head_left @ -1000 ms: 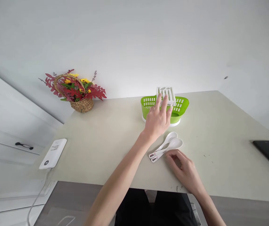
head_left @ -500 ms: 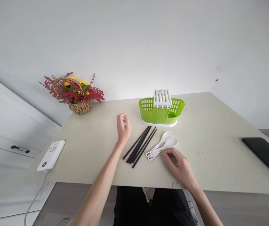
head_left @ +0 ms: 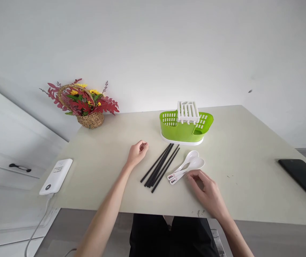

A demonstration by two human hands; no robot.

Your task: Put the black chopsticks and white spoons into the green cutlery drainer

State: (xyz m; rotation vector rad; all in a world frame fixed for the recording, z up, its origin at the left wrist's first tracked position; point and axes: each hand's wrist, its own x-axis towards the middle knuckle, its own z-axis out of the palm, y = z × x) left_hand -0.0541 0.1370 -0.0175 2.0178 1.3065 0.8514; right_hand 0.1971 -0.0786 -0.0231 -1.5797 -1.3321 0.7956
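Note:
My left hand (head_left: 138, 153) is loosely curled on the table, left of several black chopsticks (head_left: 159, 169), with nothing visible in its fingers. The chopsticks lie in a slanted bundle pointing at the green basket (head_left: 174, 131). Two white spoons (head_left: 196, 163) overlap to their right, bowls away from me and printed handle ends toward me. Beside the nearer spoon's handle rests my right hand (head_left: 205, 187), its thumb and fingers bent together in a ring; the fingertips are at the handle, and I cannot tell whether they touch it. I see nothing held in this hand.
On the basket's middle sits a white slotted rack (head_left: 188, 112) with small hooks. A wicker basket of artificial flowers (head_left: 90, 120) stands at the back left. A white power bank (head_left: 56, 176) with a cable lies at the left edge, a black phone (head_left: 301, 178) at the right.
My left hand has come down and nearer to me, from raised beside the chopsticks to lying curled on the table. My right hand has stayed by the spoons.

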